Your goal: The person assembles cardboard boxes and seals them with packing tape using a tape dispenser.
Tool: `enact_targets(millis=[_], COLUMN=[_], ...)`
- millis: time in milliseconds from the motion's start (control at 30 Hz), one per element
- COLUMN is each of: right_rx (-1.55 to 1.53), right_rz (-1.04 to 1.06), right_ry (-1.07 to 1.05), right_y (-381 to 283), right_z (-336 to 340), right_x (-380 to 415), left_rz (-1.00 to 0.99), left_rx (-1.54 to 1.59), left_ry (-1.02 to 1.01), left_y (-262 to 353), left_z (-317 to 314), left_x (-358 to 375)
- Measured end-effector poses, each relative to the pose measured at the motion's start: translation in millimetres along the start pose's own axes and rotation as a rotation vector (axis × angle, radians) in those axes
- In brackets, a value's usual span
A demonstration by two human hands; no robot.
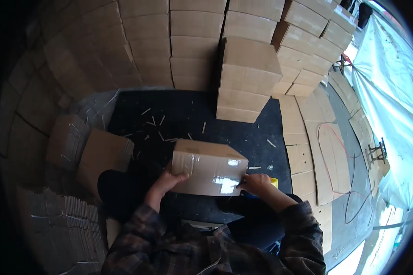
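Observation:
A closed cardboard box (206,174) is held above my lap, with shiny clear tape on the face toward me. My left hand (169,181) grips its left side, the thumb lying on the near face. At the lower right corner, my right hand (258,184) is closed with its fingers curled against the box edge; what is in it is hidden. A yellow round-edged thing (274,182) shows just behind this hand, with a bit of blue below, too covered to name.
Stacked cardboard boxes (197,46) form a wall ahead, and a shorter stack (248,82) stands on the black mat (183,107). Paper-like scraps litter the mat. Bundles of flattened cardboard (69,224) lie at left. A red cord (319,142) crosses cardboard sheets at right, near plastic sheeting (385,82).

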State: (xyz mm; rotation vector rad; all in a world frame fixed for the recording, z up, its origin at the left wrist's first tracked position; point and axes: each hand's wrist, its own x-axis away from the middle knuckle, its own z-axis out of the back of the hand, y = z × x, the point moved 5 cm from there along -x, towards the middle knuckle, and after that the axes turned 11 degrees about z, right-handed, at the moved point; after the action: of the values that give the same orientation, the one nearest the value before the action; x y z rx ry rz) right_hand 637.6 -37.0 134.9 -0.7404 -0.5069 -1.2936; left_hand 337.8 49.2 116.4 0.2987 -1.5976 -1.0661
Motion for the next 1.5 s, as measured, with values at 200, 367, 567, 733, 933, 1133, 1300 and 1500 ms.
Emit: enact_targets(millis=[200, 367, 567, 733, 933, 1133, 1300, 1500], right_rx=[-0.053, -0.026, 0.016, -0.009, 0.125, 0.159, 0.453, 0.586], right_rz=[-0.108, -0.198, -0.446, -0.498, -0.462, -0.482, -0.507, -0.525], right_ry=[0.549, 0.918, 0.981, 1.045, 1.076, 0.964, 0.989, 1.015], right_y=[0.8, 28.3, 90.2, 158.5, 205.1, 209.8, 201.7, 238.6], right_z=[73.4, 136.4, 232.0, 298.4, 345.5, 354.6, 360.1, 368.3], right_x=[76.3, 126.6, 141.2, 94.9, 35.9, 41.0, 46.8, 32.1], left_rz=[-0.373, -0.757, -0.816, -1.028, -0.894, -0.881, -0.975, -1.030], left_rx=[0.143, -0.017, -0.112, -0.063, -0.051, 0.021, -0.057, -0.125], left_ry=[0.030, 0.121, 0.015, -0.032, -0.024, -0.005, 0.209, 0.336], left_y=[53.8, 149.2, 283.4, 364.8, 388.4, 398.0, 406.6, 409.2], left_z=[-13.5, -30.1, -55.4, -71.2, -71.0, -76.1, -81.9, -86.5], left_x=[35.9, 32.4, -47.1, -120.8, -217.1, -228.7, -220.6, -231.6])
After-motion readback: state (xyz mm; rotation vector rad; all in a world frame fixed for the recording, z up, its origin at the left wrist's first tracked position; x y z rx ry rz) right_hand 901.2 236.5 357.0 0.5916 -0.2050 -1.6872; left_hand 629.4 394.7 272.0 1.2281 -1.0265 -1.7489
